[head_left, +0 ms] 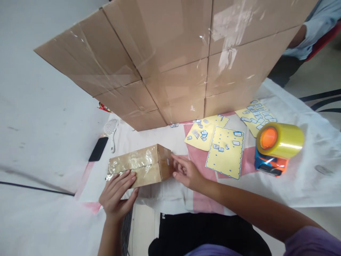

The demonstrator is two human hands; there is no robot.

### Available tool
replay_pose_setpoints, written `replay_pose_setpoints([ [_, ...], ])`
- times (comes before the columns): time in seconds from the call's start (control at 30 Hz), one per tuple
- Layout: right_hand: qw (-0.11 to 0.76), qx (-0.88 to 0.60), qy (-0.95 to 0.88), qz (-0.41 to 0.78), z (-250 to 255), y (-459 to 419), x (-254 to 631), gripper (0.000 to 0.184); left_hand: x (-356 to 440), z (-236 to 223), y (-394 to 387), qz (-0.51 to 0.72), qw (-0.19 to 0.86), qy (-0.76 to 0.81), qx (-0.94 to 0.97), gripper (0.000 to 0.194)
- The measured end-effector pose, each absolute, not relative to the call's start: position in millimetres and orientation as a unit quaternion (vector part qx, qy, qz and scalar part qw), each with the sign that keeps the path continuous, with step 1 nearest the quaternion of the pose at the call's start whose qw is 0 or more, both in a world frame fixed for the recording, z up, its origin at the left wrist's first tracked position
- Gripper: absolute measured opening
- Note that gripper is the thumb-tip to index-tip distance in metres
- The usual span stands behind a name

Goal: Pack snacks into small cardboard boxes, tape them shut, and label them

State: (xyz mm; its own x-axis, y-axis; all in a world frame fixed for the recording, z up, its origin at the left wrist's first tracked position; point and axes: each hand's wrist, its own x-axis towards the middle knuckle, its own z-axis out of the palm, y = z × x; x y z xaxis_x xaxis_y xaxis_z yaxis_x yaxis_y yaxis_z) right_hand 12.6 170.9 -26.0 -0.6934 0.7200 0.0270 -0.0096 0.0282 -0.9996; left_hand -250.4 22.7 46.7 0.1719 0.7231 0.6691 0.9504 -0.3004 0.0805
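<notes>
Purple sleeve (311, 242), taped box (146, 161) — long axis left-to-right, labelled end rightward

Pale scuffed wall (39, 89) on the left — red chair (325, 40) and greyish floor (326, 76) off right — worktop (301, 188) draped white and pink.

Your left hand (118, 197) hides the near left corner of the carton (141, 159). The cardboard panel (173, 64) is cut off at the top edge; left of centre, a red item (103, 107) appears partly hidden behind it. You cannot read the tiny markings (236, 143) on the yellow sheets (226, 161).
</notes>
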Motion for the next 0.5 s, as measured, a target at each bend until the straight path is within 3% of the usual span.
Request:
replay_pose_setpoints([
  [0.1,0.23,-0.169,-0.794,0.537,-13.6,184.1,8.6,0.14,-258.0,44.2,10.3,-0.364,0.168,-0.542,-0.738,0.038],
  [0.17,0.192,-0.149,-0.85,0.468,-1.6,185.2,1.1,0.152,-261.5,43.5,0.9,-0.387,0.164,-0.539,-0.729,0.04],
  [0.37,0.173,-0.227,-0.873,0.395,41.4,170.6,-0.3,0.149,-258.0,43.5,-10.6,-0.384,0.168,-0.537,-0.732,0.055],
  [0.5,0.273,-0.269,-0.799,0.464,72.2,170.9,69.1,0.124,-235.1,37.9,-4.1,-0.38,0.281,-0.512,-0.717,0.08],
])
